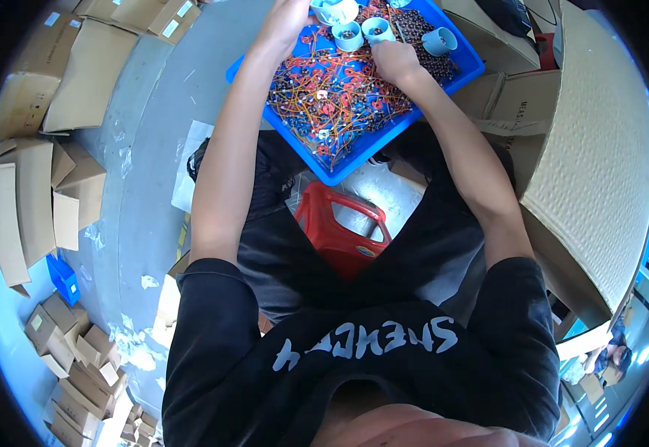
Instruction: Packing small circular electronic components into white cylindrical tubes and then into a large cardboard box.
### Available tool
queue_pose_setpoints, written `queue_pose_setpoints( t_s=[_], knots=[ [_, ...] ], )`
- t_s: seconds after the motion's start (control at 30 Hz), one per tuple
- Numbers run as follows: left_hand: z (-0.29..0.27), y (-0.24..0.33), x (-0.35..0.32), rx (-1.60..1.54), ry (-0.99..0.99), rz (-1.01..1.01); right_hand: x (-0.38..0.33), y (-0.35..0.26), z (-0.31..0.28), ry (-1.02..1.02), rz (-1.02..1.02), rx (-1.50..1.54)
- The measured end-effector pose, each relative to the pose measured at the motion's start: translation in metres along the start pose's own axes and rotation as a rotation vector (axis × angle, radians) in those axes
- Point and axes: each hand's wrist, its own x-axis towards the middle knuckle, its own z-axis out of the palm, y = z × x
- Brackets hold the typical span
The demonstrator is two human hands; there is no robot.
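A blue plastic tray (pixel 330 176) full of small parts rests in front of my knees. Orange wire pieces with small metal ends (pixel 332 89) and red bits lie tangled in it, and dark small parts (pixel 414 26) cover its far right. My left hand (pixel 289 21) is at the top edge beside a pale cup (pixel 334 11); its fingers are mostly cut off. My right hand (pixel 397 61) is closed over the tray, right below a light blue cup (pixel 377 30); what its fingers hold is hidden. Another light blue cup (pixel 348 36) with small parts stands left of that.
One more light blue cup (pixel 439 42) lies tipped at the tray's right. A red plastic stool (pixel 339 223) shows between my legs. Large cardboard boxes (pixel 593 149) crowd my right side. Open cartons (pixel 23 201) and plastic scraps (pixel 134 343) line the floor at left.
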Motion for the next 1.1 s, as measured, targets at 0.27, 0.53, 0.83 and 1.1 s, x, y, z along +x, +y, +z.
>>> queue_pose_setpoints(
  t_s=[0.27, 0.53, 0.83, 1.1],
  knots=[
    [-0.012, -0.004, 0.007, -0.217, 0.09, -0.357, 0.0, 0.021, -0.029, 0.138, 0.041, 0.079],
    [-0.043, -0.044, 0.026, -0.532, -0.442, 0.046, -0.013, 0.062, -0.073, -0.095, 0.104, 0.461],
    [-0.034, -0.024, 0.013, -0.504, -0.449, -0.01, -0.043, 0.068, -0.1, -0.034, -0.223, 1.143],
    [-0.001, -0.001, 0.009, -0.338, -0.021, -0.186, -0.044, 0.09, -0.108, 0.134, -0.173, 1.473]
  ],
)
